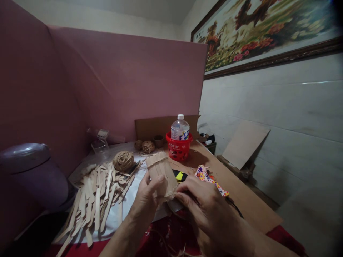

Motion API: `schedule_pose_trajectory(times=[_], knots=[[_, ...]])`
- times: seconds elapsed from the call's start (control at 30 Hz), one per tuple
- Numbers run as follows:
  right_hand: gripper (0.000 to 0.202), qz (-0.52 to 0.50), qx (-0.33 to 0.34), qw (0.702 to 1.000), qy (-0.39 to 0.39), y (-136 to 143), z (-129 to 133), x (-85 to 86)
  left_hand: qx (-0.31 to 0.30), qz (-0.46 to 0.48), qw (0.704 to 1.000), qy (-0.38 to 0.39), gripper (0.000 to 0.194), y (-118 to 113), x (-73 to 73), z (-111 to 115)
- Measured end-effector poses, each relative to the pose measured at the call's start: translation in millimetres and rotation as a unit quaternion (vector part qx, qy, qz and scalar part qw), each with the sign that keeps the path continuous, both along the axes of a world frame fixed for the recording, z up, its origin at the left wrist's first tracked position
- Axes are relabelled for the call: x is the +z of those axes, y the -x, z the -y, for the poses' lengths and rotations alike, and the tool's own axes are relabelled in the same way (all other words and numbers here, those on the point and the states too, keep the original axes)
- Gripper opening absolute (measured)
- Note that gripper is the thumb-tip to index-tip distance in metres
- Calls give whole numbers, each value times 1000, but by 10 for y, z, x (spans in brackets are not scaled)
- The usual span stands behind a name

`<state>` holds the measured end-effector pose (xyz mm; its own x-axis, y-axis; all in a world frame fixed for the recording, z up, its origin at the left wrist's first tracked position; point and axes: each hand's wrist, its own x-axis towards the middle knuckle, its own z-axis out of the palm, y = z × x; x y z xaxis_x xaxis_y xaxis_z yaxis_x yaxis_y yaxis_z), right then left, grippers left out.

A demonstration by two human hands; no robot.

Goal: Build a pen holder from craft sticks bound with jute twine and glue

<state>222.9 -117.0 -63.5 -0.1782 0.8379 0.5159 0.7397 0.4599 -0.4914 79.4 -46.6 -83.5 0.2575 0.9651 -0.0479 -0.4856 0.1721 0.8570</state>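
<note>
My left hand (148, 192) is closed around a small piece made of flat wooden craft sticks (164, 175), thumb across its front. Jute twine (158, 161) runs in a band near the top of this piece, and more twine (170, 195) is wrapped about its lower end. There my right hand (206, 201) pinches the twine between thumb and forefinger, close against the wood. Just behind the right hand lies a black and yellow tool (180, 175), partly covered. A flower-patterned glue gun (210, 178) rests beyond the right knuckles.
Loose wooden craft sticks (98, 192) are heaped on the left, with a ball of twine (123, 161) behind. A red bucket (178, 151) holding a plastic bottle (180, 127) stands at the back. Smaller twine balls (147, 147) and a brown pot (158, 140) sit nearby.
</note>
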Motion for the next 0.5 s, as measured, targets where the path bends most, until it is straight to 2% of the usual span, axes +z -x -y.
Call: schedule_pose_trajectory(times=[0.33, 0.5], knots=[[14, -27, 9, 999, -23, 27, -15, -19, -23, -19, 999, 15, 45, 15, -2, 16], [14, -32, 3, 999, -37, 50, -27, -52, -10, -21, 1000, 15, 47, 6, -13, 20]])
